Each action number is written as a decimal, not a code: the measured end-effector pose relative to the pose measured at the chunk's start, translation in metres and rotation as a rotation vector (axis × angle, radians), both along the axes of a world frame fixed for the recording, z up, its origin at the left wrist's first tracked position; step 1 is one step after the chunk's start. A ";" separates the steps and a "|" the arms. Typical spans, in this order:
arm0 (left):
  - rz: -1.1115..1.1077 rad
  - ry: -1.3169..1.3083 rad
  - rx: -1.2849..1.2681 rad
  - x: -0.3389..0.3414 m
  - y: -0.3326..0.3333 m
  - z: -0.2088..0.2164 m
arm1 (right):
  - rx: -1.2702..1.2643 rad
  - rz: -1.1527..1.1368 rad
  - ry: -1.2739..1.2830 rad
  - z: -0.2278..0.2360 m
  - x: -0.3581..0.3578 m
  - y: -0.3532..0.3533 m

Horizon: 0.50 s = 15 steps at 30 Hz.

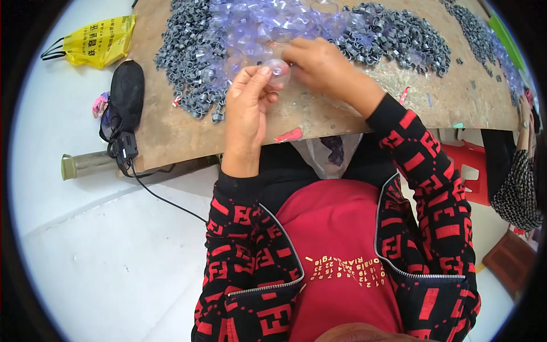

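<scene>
Between the thumb and fingers of my left hand (pixel 246 100) is a round, clear plastic suction cup (pixel 278 70), held above the near part of the table. My right hand (pixel 320 64) is just to the right of it, at the near edge of a heap of bluish clear suction cups (pixel 250 25). Its fingers are bent and closed together; whatever they hold is hidden. Small grey plastic clips (pixel 185 68) lie heaped on the left of the cups, and more grey clips (pixel 413 43) spread to the right.
The worn wooden table (pixel 364 117) ends just before my body. A yellow bag (pixel 99 43), a black pouch (pixel 126 94) and a cable (pixel 165 196) lie on the left. Red scraps (pixel 289 135) are near the front edge. Another person's arm (pixel 524 117) shows far right, by a red stool (pixel 470 171).
</scene>
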<state>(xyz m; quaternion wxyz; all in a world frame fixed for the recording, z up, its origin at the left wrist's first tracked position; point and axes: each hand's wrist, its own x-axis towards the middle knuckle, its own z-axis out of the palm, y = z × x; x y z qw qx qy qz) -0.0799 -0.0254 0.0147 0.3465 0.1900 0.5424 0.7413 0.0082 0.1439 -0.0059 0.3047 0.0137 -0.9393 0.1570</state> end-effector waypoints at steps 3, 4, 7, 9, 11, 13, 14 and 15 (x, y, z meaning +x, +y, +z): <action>-0.118 -0.256 0.085 0.014 -0.005 -0.004 | -0.191 -0.027 0.043 0.014 0.024 0.002; -0.114 -0.269 0.069 0.022 -0.001 -0.004 | -0.229 -0.066 0.045 0.017 0.035 0.004; -0.105 -0.301 0.026 0.035 0.002 -0.007 | -0.233 -0.111 -0.021 0.011 0.066 0.007; -0.056 -0.309 0.015 0.037 0.000 -0.009 | -0.295 -0.185 -0.005 0.005 0.082 0.003; -0.066 -0.316 0.029 0.033 -0.005 -0.013 | -0.377 -0.213 -0.033 0.004 0.090 0.001; -0.041 -0.361 0.098 0.033 -0.010 -0.012 | -0.496 -0.263 0.044 0.004 0.088 -0.002; -0.040 -0.366 0.119 0.032 -0.012 -0.010 | -0.498 -0.266 0.045 0.004 0.084 -0.001; -0.041 -0.364 0.116 0.031 -0.015 -0.008 | -0.380 -0.218 0.072 0.003 0.078 0.000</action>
